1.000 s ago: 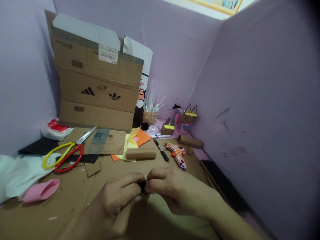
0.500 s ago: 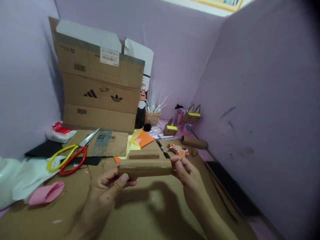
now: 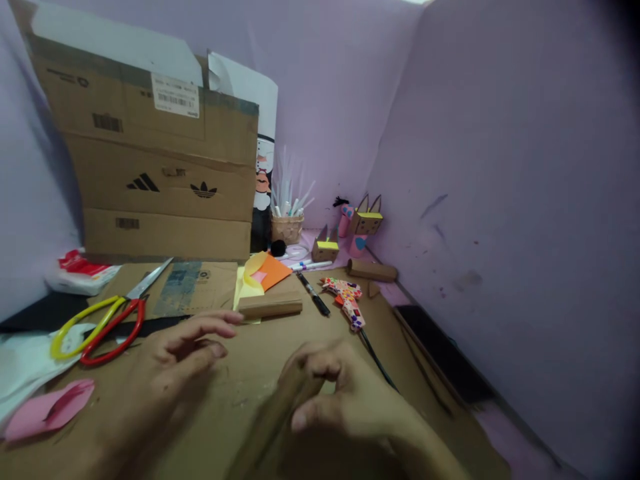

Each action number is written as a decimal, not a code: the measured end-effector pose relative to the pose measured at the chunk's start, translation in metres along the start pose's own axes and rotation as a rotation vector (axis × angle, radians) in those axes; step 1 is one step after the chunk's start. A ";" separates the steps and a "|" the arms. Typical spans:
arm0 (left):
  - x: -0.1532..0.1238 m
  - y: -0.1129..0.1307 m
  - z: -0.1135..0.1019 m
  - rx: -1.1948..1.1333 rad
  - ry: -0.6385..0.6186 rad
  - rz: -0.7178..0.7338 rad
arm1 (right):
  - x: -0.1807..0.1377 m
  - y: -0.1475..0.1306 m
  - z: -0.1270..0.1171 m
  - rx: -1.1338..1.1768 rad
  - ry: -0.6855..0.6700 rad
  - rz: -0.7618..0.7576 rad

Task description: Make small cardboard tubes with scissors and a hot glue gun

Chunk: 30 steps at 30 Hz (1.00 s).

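My left hand (image 3: 185, 353) hovers over the brown cardboard work surface (image 3: 245, 360), fingers apart and holding nothing. To its right, my right hand (image 3: 340, 387) has its fingers closed round the upper end of a cardboard roll (image 3: 277, 417). The roll is tilted, slanting down to the lower left, and smeared by motion; its lower end blends into the surface. A folded cardboard strip (image 3: 270, 305) lies just beyond my hands. A black pen (image 3: 313, 295) rests to the right of that strip.
Scissors (image 3: 113, 327) with yellow and red handles lie open at left, near a pink paper roll (image 3: 50, 410). A big cardboard box (image 3: 165, 160) stands at the back. At right are a patterned paper figure (image 3: 347, 300), another cardboard roll (image 3: 373, 269) and a dark flat panel (image 3: 445, 357).
My left hand has let go of the cardboard roll and moved left. My right hand has swung the roll from level to tilted and lower. The view has turned right.
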<state>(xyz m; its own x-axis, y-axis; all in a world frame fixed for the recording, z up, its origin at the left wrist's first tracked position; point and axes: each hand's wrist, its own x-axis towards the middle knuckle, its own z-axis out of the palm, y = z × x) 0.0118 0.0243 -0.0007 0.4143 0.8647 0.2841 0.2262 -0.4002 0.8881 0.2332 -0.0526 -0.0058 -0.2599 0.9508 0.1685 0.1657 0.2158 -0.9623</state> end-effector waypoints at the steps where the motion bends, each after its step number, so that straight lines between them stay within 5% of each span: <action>1: 0.000 0.011 0.001 0.030 -0.071 0.051 | 0.002 -0.001 0.002 -0.024 -0.070 -0.001; 4: -0.006 0.039 0.012 0.069 -0.391 0.208 | 0.010 -0.005 0.008 -0.087 -0.222 -0.018; 6: -0.013 0.047 0.017 0.140 -0.477 0.228 | 0.011 -0.010 0.011 -0.151 -0.236 -0.043; 16: -0.037 0.041 0.001 0.207 -0.475 0.168 | -0.013 -0.032 0.018 -0.512 -0.296 -0.214; 21: -0.039 0.035 0.004 0.345 -0.448 0.009 | -0.013 -0.023 0.020 -0.756 -0.075 -0.445; 25: -0.029 0.039 0.005 0.418 -0.480 0.173 | -0.010 -0.022 0.015 -0.849 0.012 -0.515; 30: -0.017 0.043 0.009 0.483 -0.534 0.459 | -0.010 -0.025 0.011 -0.675 0.038 -0.413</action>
<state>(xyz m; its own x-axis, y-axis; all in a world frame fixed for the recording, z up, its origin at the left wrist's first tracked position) 0.0224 -0.0106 0.0288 0.8896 0.3745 0.2616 0.2350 -0.8662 0.4409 0.2213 -0.0696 0.0138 -0.3954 0.7687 0.5027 0.6075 0.6294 -0.4846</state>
